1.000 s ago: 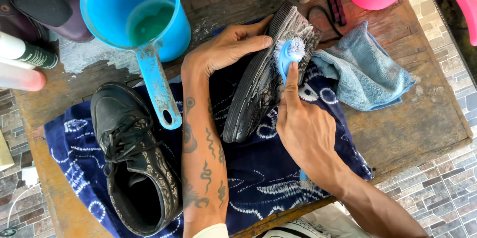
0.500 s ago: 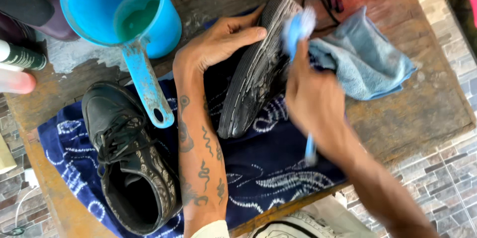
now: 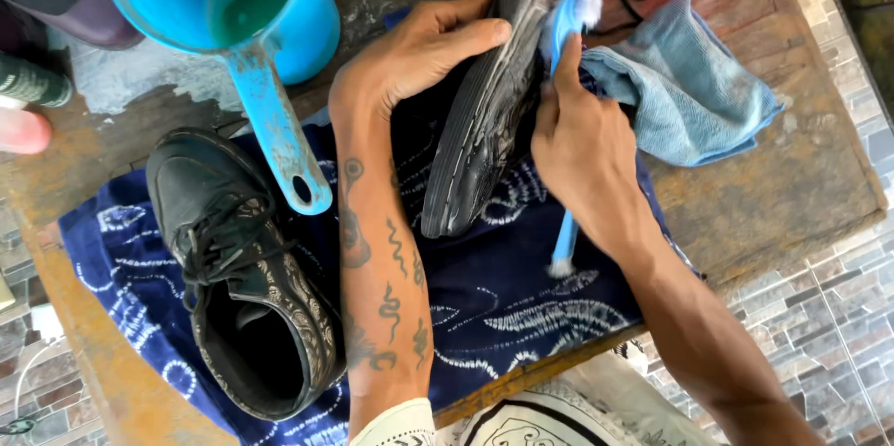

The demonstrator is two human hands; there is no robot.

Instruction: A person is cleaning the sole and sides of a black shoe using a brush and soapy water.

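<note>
Black shoe (image 3: 489,111) tipped sole-up, blue brush (image 3: 568,22) apparently touching it.

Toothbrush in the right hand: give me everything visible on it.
The toothbrush is light blue plastic with a pale bristle head at the top and a long thin handle whose lower end sticks out below the palm. It stands nearly upright in frame. The right hand grips its middle, forefinger laid along the neck. The head is at the sole edge of the black shoe, which the left hand steadies on its side. A blue rag lies just behind, a dark blue patterned cloth beneath.
</note>
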